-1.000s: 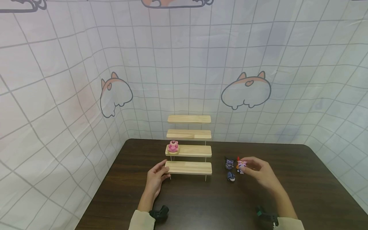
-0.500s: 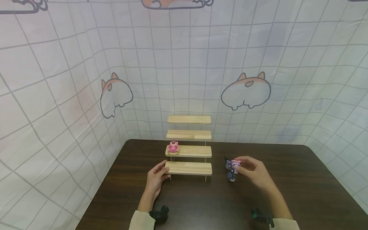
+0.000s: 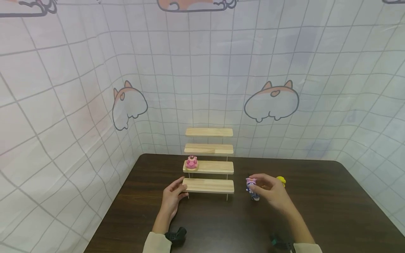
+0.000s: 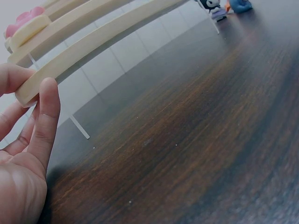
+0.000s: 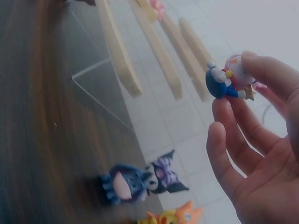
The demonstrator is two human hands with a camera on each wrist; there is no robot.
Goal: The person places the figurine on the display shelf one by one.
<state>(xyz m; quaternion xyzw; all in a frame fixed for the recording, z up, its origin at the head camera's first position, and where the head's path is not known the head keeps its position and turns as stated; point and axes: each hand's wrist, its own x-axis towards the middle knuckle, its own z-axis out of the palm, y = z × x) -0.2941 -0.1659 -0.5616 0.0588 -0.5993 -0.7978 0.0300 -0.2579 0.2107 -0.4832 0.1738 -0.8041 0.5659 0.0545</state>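
My left hand (image 3: 172, 197) grips the left end of the lowest plank of a four-tier wooden display stand (image 3: 208, 185); the left wrist view shows thumb and fingers around that plank end (image 4: 35, 88). Pinched in the fingertips of my right hand (image 3: 272, 192) is a small pink, white and blue figurine (image 5: 219, 83) with a tiny star, held above the table to the right of the stand. Below it, a blue donkey figurine (image 5: 124, 185) and a black-and-purple figurine (image 5: 163, 173) stand close together, mostly hidden in the head view.
A pink figurine (image 3: 191, 163) on a pale base occupies the left end of the second plank from the bottom. Beyond my right hand shows a yellow figurine (image 3: 281, 180), partly covered. Gridded cloth (image 3: 209, 70) hangs behind the dark wooden table (image 3: 202, 225).
My right hand has carried the pink-and-blue figurine leftward, toward the stand, uncovering the yellow figurine behind the hand. The left hand has kept its grip on the plank.
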